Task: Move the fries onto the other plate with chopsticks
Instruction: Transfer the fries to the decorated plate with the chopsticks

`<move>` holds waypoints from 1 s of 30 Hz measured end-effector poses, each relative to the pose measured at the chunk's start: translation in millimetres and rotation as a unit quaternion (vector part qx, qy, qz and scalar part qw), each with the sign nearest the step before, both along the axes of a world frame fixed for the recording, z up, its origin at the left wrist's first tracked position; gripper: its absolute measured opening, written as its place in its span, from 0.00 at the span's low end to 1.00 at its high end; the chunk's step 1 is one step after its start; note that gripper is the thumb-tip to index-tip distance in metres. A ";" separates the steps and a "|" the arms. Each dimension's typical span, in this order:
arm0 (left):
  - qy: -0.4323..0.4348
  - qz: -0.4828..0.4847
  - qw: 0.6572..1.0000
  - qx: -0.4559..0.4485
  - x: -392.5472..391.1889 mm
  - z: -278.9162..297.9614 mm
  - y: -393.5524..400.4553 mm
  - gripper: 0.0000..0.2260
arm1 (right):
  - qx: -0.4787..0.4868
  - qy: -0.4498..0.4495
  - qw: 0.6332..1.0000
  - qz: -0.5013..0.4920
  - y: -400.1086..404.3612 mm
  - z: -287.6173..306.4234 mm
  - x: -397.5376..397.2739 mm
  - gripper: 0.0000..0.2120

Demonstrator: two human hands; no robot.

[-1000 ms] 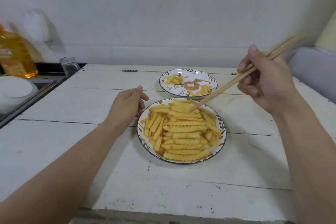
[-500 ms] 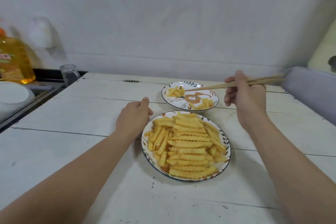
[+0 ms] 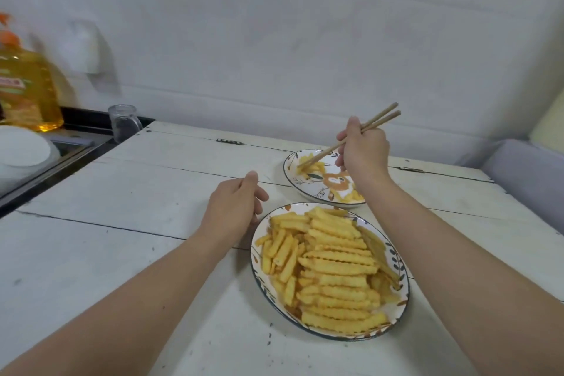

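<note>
The right hand [image 3: 363, 156] holds the chopsticks [image 3: 351, 143] in a tight grip. Their tips reach down into the far plate [image 3: 290, 175], by a few fries there, likely to set one down. Most fries [image 3: 332, 268] sit piled on the near plate [image 3: 404, 296]. The left hand [image 3: 235, 214], loosely curled and holding nothing, rests on the surface [image 3: 122, 207] beside that plate, maybe to steady it.

surface: white plank table [image 3: 128, 201]; on it: near plate [image 3: 403, 281] heaped with fries [image 3: 332, 265]; far plate [image 3: 288, 174]
</note>
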State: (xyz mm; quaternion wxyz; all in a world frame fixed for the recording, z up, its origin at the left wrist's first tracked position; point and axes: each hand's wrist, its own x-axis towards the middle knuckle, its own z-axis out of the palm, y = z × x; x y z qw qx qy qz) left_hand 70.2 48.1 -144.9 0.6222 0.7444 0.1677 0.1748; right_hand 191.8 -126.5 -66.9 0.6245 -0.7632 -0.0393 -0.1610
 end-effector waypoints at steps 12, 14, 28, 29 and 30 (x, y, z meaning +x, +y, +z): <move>-0.024 0.019 1.000 -0.003 -7.5 7.3 -6.3 0.22 | 0.215 0.026 0.963 0.160 -111.4 14.4 -63.9 0.24; -0.035 0.021 0.999 -0.004 -9.8 9.2 -6.4 0.22 | 0.188 0.036 0.963 0.191 -122.2 20.1 -68.0 0.23; -0.030 -0.017 0.999 0.014 -9.5 7.9 -12.7 0.23 | 0.162 0.012 0.964 0.209 -141.4 24.7 -66.2 0.23; -0.030 -0.019 0.999 0.013 -9.8 7.3 -12.8 0.23 | 0.177 0.011 0.962 0.206 -142.3 24.8 -64.8 0.22; -0.030 -0.020 0.999 0.011 -9.8 6.7 -12.9 0.23 | 0.195 0.008 0.960 0.201 -142.1 24.2 -63.1 0.21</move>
